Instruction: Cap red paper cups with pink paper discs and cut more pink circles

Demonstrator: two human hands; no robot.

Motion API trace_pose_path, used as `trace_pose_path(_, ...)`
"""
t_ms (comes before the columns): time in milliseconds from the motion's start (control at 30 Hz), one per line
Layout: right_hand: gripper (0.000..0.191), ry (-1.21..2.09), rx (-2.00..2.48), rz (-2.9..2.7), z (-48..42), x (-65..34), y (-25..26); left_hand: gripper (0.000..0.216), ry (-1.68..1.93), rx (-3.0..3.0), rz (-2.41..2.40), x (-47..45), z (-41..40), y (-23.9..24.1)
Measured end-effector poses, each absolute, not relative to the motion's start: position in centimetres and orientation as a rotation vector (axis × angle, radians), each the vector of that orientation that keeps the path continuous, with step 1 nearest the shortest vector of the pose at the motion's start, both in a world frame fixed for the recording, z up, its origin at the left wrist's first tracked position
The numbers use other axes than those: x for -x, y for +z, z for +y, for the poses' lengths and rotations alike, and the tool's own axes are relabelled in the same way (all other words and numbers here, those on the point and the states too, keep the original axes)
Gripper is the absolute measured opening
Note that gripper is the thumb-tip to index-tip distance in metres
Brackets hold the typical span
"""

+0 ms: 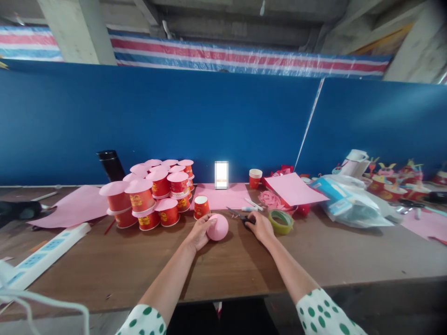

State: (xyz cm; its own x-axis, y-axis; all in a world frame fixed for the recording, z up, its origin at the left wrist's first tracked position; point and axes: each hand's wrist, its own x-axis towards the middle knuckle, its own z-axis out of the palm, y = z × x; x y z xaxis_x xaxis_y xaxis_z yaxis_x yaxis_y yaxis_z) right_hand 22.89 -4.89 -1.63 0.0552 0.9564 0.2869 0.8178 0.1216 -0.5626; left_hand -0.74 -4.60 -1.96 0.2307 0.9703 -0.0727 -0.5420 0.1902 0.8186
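Note:
My left hand (199, 231) is closed around a pink paper cone (218, 227) that rests on the brown table (223, 265). My right hand (260, 226) lies over the black handles of a pair of scissors (238, 215), whose blades point left and away; its fingers curl on the handles. A single red paper cup (201, 206) stands just beyond the cone. A roll of green tape (281, 221) lies right beside my right hand.
A pile of red cups capped with pink discs (153, 193) stands at the left, pink paper sheets (293, 189) behind and right. A white power strip (45, 253) lies front left, a black flask (110, 165) at the back, plastic bags (349, 204) right.

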Motion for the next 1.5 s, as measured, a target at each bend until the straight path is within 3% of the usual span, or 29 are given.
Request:
trace_pose_path(600, 0.02, 0.351, 1.646, -1.831, -4.68, -23.02, -1.88, 0.036, 1.187, -0.771, 0.683, 0.88, -4.61, -1.98)
trace_pose_path(933, 0.011, 0.432, 1.577, -1.78, -4.3, -23.39, -2.19, 0.034, 1.18, -0.781, 0.674, 0.84, -4.7, -1.9)
trace_pose_path(1500, 0.019, 0.406, 1.607, -1.812, -4.57, -23.15, -1.81, 0.036, 1.18, -0.764, 0.698, 0.81, -4.81, -1.65)
